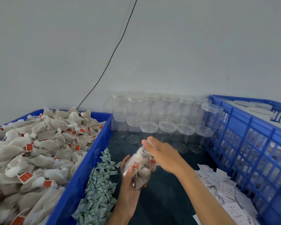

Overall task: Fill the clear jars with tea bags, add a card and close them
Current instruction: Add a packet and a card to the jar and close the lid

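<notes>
Fingers of the left hand are curled round a clear jar, tipped with its mouth up and away, already stuffed with tea bags. The right hand sits over the mouth with fingers mostly straight, pushing one more bag in. Can't tell if it's pinching that bag or just pressing.

Handling-wise, my guess: thin plastic jar, light even when full, a bit slick and squeezable, so gripping round the lower body like this looks right. Squeeze too hard and it'll probably flex. The bags are soft and springy, with strings and tags that could snag on the rim, so poke them down at the middle.

Still no card in, no lid on.

Labels: each bag has a small red tag with pale print, too small to read. The bulk bags fill the blue bin on the left. Green-and-white sachets are piled on the dark desk, print unreadable. The white cards on the right have reddish marks, also illegible. Empty jars are stacked at the back, and a blue crate stands on the right.
</notes>
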A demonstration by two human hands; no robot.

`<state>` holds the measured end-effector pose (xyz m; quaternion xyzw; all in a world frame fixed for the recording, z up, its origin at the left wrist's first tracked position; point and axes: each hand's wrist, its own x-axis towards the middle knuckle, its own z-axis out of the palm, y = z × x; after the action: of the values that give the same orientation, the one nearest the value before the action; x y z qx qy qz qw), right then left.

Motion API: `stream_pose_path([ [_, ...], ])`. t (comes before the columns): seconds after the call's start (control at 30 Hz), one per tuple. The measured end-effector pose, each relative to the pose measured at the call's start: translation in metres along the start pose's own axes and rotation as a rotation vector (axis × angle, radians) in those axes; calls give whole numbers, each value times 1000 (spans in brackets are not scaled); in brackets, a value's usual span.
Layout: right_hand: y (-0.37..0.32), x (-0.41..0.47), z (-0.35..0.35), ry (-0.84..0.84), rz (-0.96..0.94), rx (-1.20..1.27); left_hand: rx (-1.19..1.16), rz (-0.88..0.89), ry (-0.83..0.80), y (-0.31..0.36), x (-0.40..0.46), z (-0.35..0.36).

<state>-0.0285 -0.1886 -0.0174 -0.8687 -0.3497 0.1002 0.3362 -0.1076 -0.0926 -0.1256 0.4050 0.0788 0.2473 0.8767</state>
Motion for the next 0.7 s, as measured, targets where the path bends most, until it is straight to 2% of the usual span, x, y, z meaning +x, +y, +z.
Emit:
stream_pose_path([
  [0.1, -2, -5, -7, -146, -111, 241, -215, -187, -43, 0, -4, -4],
  [0.17, -1, -7, -6, -89, -198, 260, -248, -250, -70, -2, -3, -6],
  [0.27, 0, -5, 4, 68, -180, 334, -211, -188, -62, -4, 0, -7],
  [0.37, -5, -1, 7, 76, -99, 399, -153, -112, -45, -2, 0, -7],
  [0.5, -13, -1, 3, 82, -86, 413, -141, -82, -76, 2, -1, -7],
  [0.63, -11, -9, 3, 197, -21, 664, -82, -6, -78, 8, 1, 2],
  [0.7, -7, -15, 6, 196, 2, 790, -89, -2, -95, 9, 1, 4],
])
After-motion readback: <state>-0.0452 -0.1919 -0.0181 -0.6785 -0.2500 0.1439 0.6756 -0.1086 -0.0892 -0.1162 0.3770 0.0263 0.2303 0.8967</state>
